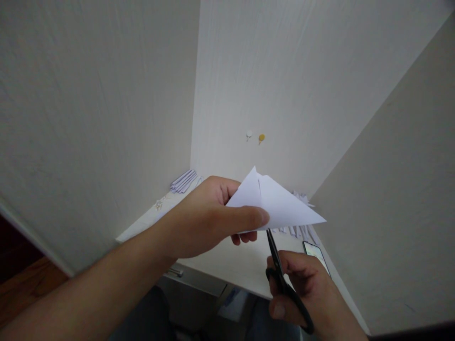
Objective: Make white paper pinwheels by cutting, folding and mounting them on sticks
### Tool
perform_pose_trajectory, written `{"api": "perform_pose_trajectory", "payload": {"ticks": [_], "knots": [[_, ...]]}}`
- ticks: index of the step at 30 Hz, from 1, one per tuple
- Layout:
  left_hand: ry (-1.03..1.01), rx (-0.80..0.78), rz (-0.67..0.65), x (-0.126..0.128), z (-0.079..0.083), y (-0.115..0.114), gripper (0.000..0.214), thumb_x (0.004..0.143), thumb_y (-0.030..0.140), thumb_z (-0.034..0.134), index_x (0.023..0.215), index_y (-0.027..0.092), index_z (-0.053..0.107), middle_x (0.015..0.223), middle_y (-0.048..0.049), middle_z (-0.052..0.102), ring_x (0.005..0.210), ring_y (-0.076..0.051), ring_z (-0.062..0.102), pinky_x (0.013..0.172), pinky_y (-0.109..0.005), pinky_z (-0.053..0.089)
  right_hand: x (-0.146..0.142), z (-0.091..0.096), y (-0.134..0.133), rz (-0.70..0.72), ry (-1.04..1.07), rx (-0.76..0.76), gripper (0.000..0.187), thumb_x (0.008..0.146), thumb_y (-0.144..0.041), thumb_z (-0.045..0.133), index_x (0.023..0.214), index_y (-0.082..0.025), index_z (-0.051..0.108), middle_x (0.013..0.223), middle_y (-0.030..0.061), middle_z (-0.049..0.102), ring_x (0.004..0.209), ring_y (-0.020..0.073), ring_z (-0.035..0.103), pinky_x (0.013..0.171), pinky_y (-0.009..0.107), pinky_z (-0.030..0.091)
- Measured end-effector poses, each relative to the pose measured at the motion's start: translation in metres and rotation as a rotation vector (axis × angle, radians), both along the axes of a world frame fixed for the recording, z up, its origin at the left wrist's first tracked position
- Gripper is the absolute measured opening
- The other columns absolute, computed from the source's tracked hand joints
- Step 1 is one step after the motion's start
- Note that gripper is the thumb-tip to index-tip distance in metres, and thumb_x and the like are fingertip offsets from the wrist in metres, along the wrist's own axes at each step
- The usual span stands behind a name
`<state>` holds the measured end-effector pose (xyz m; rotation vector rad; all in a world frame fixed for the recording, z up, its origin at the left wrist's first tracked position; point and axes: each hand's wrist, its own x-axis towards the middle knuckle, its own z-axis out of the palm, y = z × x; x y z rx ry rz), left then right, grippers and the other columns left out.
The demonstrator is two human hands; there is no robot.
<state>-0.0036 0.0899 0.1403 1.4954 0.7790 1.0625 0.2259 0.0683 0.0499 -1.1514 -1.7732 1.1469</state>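
Note:
My left hand point(220, 215) pinches a folded white sheet of paper point(284, 201) between thumb and fingers, holding it up above the desk. The paper is folded into a triangular shape, with one point upward and a long point to the right. Below it, my right hand point(302, 289) grips a pair of black scissors point(279, 274) by the handles. Their tips reach up to the paper's lower edge, close to my left thumb. Whether the blades are on the paper I cannot tell.
A white desk point(227, 263) with a drawer handle point(175, 272) stands in a corner between pale walls. A stack of folded papers point(183, 181) lies at the back left, more paper pieces point(300, 232) at the right. A phone point(316, 253) rests by the right edge. Two hooks point(261, 138) are on the back wall.

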Motion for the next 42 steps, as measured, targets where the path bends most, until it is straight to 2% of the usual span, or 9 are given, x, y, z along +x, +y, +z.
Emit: {"api": "perform_pose_trajectory", "payload": {"ticks": [12, 21, 25, 28, 30, 32, 35, 38, 42], "knots": [[0.026, -0.017, -0.002, -0.001, -0.002, 0.000, 0.016, 0.072, 0.028, 0.073, 0.059, 0.020, 0.071, 0.053, -0.0022, 0.063, 0.049, -0.015, 0.055, 0.048, -0.026, 0.045, 0.006, 0.000, 0.000, -0.025, -0.074, -0.017, 0.042, 0.054, -0.043, 0.094, 0.058, -0.020, 0.059, 0.057, -0.0025, 0.056, 0.058, 0.0146, 0.049, 0.054, 0.024, 0.039], [0.023, -0.023, -0.027, -0.002, -0.002, 0.000, 0.016, 0.074, 0.029, 0.074, 0.060, 0.020, 0.071, 0.054, -0.0013, 0.063, 0.050, -0.015, 0.055, 0.049, -0.026, 0.045, 0.002, 0.000, -0.001, -0.010, -0.013, -0.100, 0.031, 0.054, -0.021, 0.088, 0.057, -0.019, 0.058, 0.058, -0.0041, 0.058, 0.059, 0.0134, 0.049, 0.054, 0.022, 0.038], [0.022, 0.009, 0.006, -0.006, -0.010, 0.006, 0.019, 0.076, 0.030, 0.075, 0.062, 0.019, 0.071, 0.056, -0.0013, 0.066, 0.051, -0.014, 0.057, 0.052, -0.024, 0.046, 0.001, -0.002, 0.002, 0.018, -0.035, -0.092, 0.033, 0.057, -0.025, 0.089, 0.059, -0.019, 0.057, 0.059, -0.0041, 0.060, 0.059, 0.0133, 0.051, 0.056, 0.023, 0.038], [0.018, 0.027, 0.075, -0.012, -0.028, 0.017, 0.023, 0.077, 0.034, 0.077, 0.065, 0.017, 0.069, 0.060, -0.0031, 0.069, 0.053, -0.014, 0.059, 0.051, -0.024, 0.049, 0.002, -0.017, 0.018, 0.029, -0.141, -0.094, 0.034, 0.067, -0.036, 0.087, 0.064, -0.019, 0.059, 0.064, -0.0027, 0.064, 0.061, 0.0137, 0.053, 0.058, 0.024, 0.039], [-0.007, -0.016, 0.128, -0.016, -0.045, 0.026, 0.022, 0.077, 0.036, 0.077, 0.072, 0.016, 0.068, 0.065, -0.0035, 0.070, 0.056, -0.015, 0.062, 0.051, -0.025, 0.051, 0.004, -0.035, 0.038, -0.047, -0.327, -0.126, 0.033, 0.077, -0.042, 0.080, 0.068, -0.019, 0.058, 0.062, -0.0027, 0.063, 0.058, 0.0135, 0.052, 0.055, 0.024, 0.037], [-0.051, -0.073, 0.178, -0.018, -0.063, 0.033, 0.021, 0.076, 0.034, 0.077, 0.074, 0.016, 0.065, 0.066, -0.0024, 0.070, 0.057, -0.015, 0.063, 0.051, -0.025, 0.051, 0.009, -0.058, 0.061, -0.156, -0.690, -0.083, 0.030, 0.083, -0.040, 0.076, 0.068, -0.019, 0.060, 0.064, 0.0000, 0.066, 0.059, 0.0146, 0.056, 0.055, 0.025, 0.036], [-0.103, -0.116, 0.231, -0.018, -0.084, 0.038, 0.018, 0.075, 0.030, 0.074, 0.075, 0.016, 0.063, 0.066, -0.0014, 0.068, 0.058, -0.014, 0.061, 0.053, -0.025, 0.052, 0.020, -0.091, 0.091, -0.220, -0.844, -0.103, 0.022, 0.080, -0.028, 0.081, 0.069, -0.017, 0.065, 0.074, 0.0091, 0.074, 0.069, 0.0200, 0.065, 0.059, 0.029, 0.037], [-0.125, -0.130, 0.238, -0.017, -0.094, 0.036, 0.017, 0.076, 0.029, 0.072, 0.078, 0.017, 0.062, 0.066, -0.0003, 0.067, 0.057, -0.013, 0.060, 0.054, -0.025, 0.051, 0.031, -0.112, 0.107, -0.216, -0.941, -0.121, 0.019, 0.084, -0.026, 0.078, 0.072, -0.015, 0.069, 0.081, 0.0147, 0.076, 0.079, 0.0243, 0.070, 0.064, 0.031, 0.042], [-0.145, -0.128, 0.221, -0.016, -0.095, 0.032, 0.019, 0.077, 0.032, 0.072, 0.079, 0.017, 0.062, 0.066, -0.0001, 0.066, 0.057, -0.013, 0.059, 0.055, -0.025, 0.049, 0.037, -0.125, 0.116, -0.179, -1.044, -0.144, 0.019, 0.095, -0.032, 0.072, 0.094, -0.013, 0.072, 0.098, 0.0090, 0.074, 0.090, 0.0221, 0.071, 0.080, 0.036, 0.056]]}}
